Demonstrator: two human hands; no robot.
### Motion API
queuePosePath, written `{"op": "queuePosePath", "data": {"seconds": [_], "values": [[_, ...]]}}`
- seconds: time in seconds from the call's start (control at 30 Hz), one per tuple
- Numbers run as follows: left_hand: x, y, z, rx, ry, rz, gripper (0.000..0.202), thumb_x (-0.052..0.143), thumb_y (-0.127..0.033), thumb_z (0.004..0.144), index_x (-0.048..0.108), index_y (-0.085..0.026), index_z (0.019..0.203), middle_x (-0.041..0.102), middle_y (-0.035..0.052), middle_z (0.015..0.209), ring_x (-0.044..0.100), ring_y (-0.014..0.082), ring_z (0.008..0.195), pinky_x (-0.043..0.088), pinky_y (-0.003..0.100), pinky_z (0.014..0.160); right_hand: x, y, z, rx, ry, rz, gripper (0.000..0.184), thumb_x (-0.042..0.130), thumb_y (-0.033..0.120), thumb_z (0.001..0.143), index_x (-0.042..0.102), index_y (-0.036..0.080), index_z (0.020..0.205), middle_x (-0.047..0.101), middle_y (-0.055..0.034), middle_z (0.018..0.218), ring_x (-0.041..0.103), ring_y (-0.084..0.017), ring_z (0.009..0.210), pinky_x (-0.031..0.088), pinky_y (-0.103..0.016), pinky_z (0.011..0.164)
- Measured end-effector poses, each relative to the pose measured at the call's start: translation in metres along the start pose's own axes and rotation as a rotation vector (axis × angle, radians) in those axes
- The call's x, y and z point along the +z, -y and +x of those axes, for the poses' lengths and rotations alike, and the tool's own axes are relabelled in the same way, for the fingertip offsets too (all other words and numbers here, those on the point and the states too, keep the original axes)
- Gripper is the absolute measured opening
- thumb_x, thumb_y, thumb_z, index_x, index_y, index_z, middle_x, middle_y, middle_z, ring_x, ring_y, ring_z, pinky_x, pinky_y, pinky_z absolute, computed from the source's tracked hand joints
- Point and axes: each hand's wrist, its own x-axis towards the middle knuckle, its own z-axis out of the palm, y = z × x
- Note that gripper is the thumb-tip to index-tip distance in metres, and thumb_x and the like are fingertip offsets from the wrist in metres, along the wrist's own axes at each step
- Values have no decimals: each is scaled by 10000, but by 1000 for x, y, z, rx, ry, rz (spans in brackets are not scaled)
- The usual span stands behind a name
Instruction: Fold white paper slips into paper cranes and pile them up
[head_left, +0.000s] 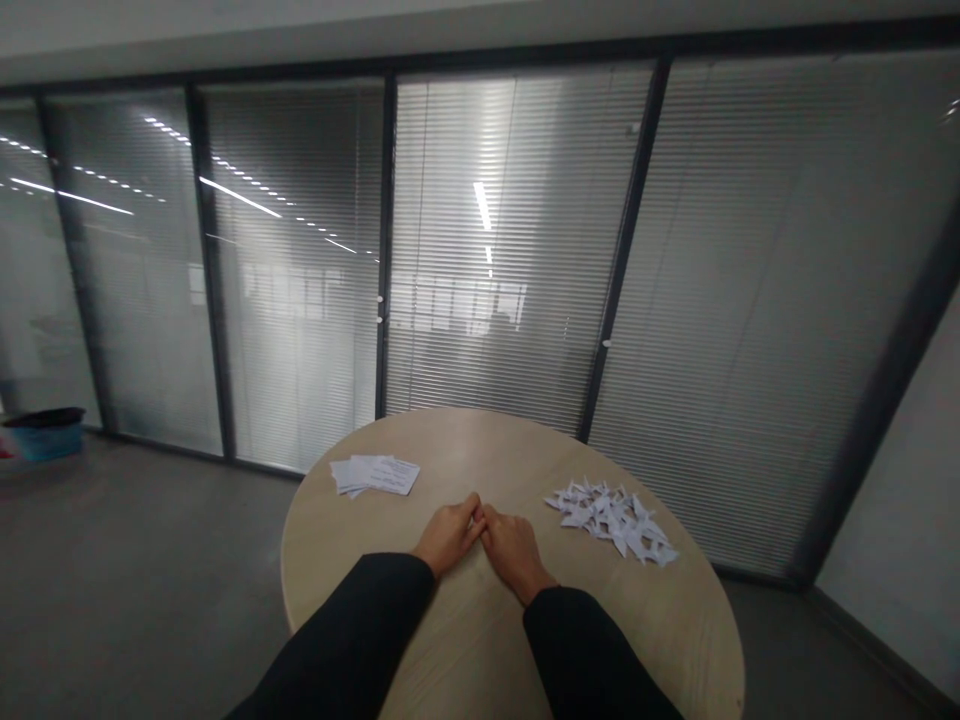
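Observation:
Over the middle of the round table, my left hand (448, 536) and my right hand (513, 550) meet at the fingertips. The fingers of both are curled closed, and whatever may be between them is hidden. Beyond my left hand, to the left, lies a loose stack of white printed paper sheets (384, 474), slightly fanned out. On the right of my right hand spreads a heap of small white folded paper pieces (616, 518) with pointed tips, resembling origami cranes. Neither hand touches the stack or the heap.
The round wooden table (465, 430) has its far edge close to a glass partition (510, 250) with blinds and dark frames. A blue tub (46, 440) with a dark rim stands on the grey floor (172, 560) at the far left. A pale wall (900, 540) rises on the right.

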Motion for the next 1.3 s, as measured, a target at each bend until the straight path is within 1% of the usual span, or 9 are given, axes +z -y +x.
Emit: {"op": "queuePosePath", "data": {"seconds": [0.33, 0.57, 0.77, 0.87, 0.97, 1.03, 1.1, 1.2, 1.3], "values": [[-6, -1, -3, -59, -80, -2, 186, 467, -360, 916, 516, -206, 825, 589, -3, 677, 584, 151, 649, 362, 224, 618, 13, 1, 2, -41, -148, 68, 134, 439, 161, 929, 561, 175, 982, 732, -71, 804, 704, -194, 742, 337, -240, 574], [-5, 1, -3, -88, -161, 11, 154, 472, -325, 913, 562, -200, 909, 562, -20, 639, 564, 147, 627, 369, 231, 621, 14, 2, 3, -104, -177, 143, 250, 427, 173, 928, 518, 170, 1161, 740, -71, 828, 710, -194, 706, 367, -235, 561], [-6, 0, -4, -34, -227, 27, 164, 465, -301, 915, 584, -188, 906, 637, 24, 798, 600, 153, 731, 425, 247, 690, 10, 2, 1, -94, -173, 178, 361, 392, 201, 941, 499, 171, 1285, 740, -90, 938, 712, -199, 784, 457, -252, 650], [-7, 0, -3, -27, -275, 1, 217, 427, -321, 934, 598, -191, 967, 656, 53, 908, 622, 170, 826, 458, 275, 750, 12, 2, 3, -109, -249, 195, 422, 408, 224, 927, 469, 157, 1339, 715, -116, 1046, 695, -212, 878, 497, -295, 757], [-5, 0, -2, -37, -358, -223, 312, 465, -350, 916, 556, -197, 1173, 644, 89, 1106, 621, 188, 980, 487, 305, 832, 20, 1, 5, -233, -418, 247, 559, 442, 227, 895, 344, 114, 1434, 611, -166, 1260, 584, -243, 1152, 422, -406, 1005], [-4, -1, -1, 40, -331, -446, 490, 531, -367, 881, 458, -200, 1335, 517, 130, 1359, 539, 225, 1187, 465, 351, 945, 25, 2, 8, -335, -485, 274, 685, 472, 232, 870, 208, 122, 1493, 439, -174, 1447, 387, -265, 1357, 307, -483, 1109], [-3, -2, 1, 79, -243, -691, 632, 565, -396, 861, 358, -226, 1433, 334, 123, 1519, 392, 258, 1348, 406, 394, 1038, 29, 3, 9, -347, -539, 323, 783, 504, 245, 856, 100, 135, 1517, 302, -169, 1529, 211, -270, 1443, 293, -495, 1121], [-2, -2, 4, -31, -127, -1076, 775, 581, -474, 844, 211, -300, 1502, 228, 92, 1574, 332, 295, 1391, 349, 462, 1082, 31, 4, 10, -328, -534, 343, 844, 537, 275, 855, 36, 156, 1524, 119, -164, 1588, 78, -277, 1470, 282, -506, 1123], [-1, -6, 6, -156, -76, -1363, 832, 516, -581, 848, 123, -293, 1522, 294, 132, 1543, 402, 317, 1348, 315, 528, 1089, 29, 3, 10, -300, -468, 266, 866, 569, 267, 836, 56, 167, 1526, 57, -153, 1598, 7, -298, 1471, 245, -542, 1126]]}}
